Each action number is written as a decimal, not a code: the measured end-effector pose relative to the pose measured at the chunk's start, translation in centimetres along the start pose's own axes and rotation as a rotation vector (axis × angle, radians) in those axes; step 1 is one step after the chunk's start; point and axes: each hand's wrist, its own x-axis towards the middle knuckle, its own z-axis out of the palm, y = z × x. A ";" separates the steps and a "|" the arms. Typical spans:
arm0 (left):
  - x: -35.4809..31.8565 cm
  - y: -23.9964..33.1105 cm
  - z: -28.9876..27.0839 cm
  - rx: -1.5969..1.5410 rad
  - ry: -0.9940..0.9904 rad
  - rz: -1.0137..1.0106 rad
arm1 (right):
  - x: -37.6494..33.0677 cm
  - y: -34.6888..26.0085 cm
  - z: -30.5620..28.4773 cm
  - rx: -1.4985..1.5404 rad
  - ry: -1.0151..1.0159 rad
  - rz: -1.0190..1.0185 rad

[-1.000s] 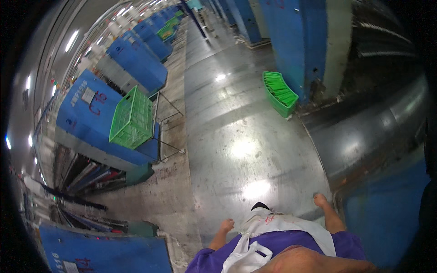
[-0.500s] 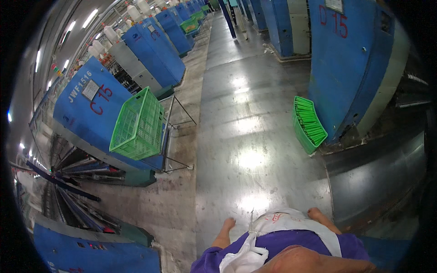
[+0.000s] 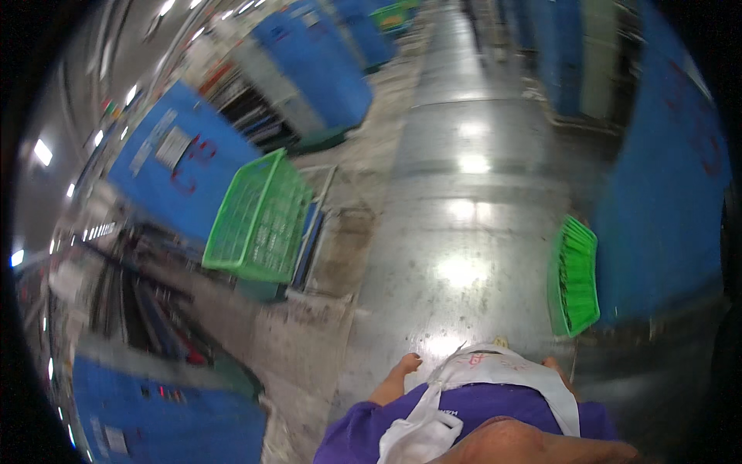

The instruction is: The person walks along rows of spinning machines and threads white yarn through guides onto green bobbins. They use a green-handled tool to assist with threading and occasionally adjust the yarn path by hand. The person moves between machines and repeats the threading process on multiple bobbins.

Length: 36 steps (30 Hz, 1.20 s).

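Observation:
Low in the view, my left hand (image 3: 410,362) hangs at my left side beside the white apron (image 3: 495,371), over the grey floor. It is small and blurred, so its fingers do not show clearly. At the apron's other side, only a bit of my right hand (image 3: 551,363) shows, the rest being hidden by my body. Neither hand visibly holds or touches anything apart from me. Nearest to the right hand stands a green basket (image 3: 553,290) filled with green sticks or tubes, on the floor against a blue machine (image 3: 665,209).
Ahead runs a shiny grey aisle (image 3: 456,209) between blue machines. On its left an open green plastic crate (image 3: 259,224) rests on a metal stand (image 3: 318,232) by another blue machine (image 3: 182,158). A further blue machine (image 3: 170,417) stands close at lower left.
I have moved forward along the aisle, with the view shifting. The green basket at right and the crate at left appear nearer. My hands remain at my sides.

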 end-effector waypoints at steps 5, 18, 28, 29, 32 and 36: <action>2.7 0.7 -5.0 -0.309 0.235 -0.600 | 13.0 -4.4 -12.0 -0.303 -0.014 -0.195; 28.9 -3.1 -23.9 -0.423 -0.176 -0.678 | 41.9 -26.4 -25.8 -0.312 0.002 -0.339; 62.6 -5.0 -57.7 -0.479 0.423 -0.377 | 56.8 -34.8 -34.4 -0.255 0.083 -0.148; 65.3 -4.3 -59.5 -0.504 0.444 -0.348 | 58.6 -35.2 -35.8 -0.299 -0.005 -0.100; 71.3 -4.1 -61.0 -0.498 0.393 -0.370 | 63.5 -36.9 -40.1 -0.202 -0.002 -0.235; 74.3 -7.1 -60.7 -0.395 0.013 -0.487 | 73.4 -43.4 -48.4 -0.232 -0.048 -0.179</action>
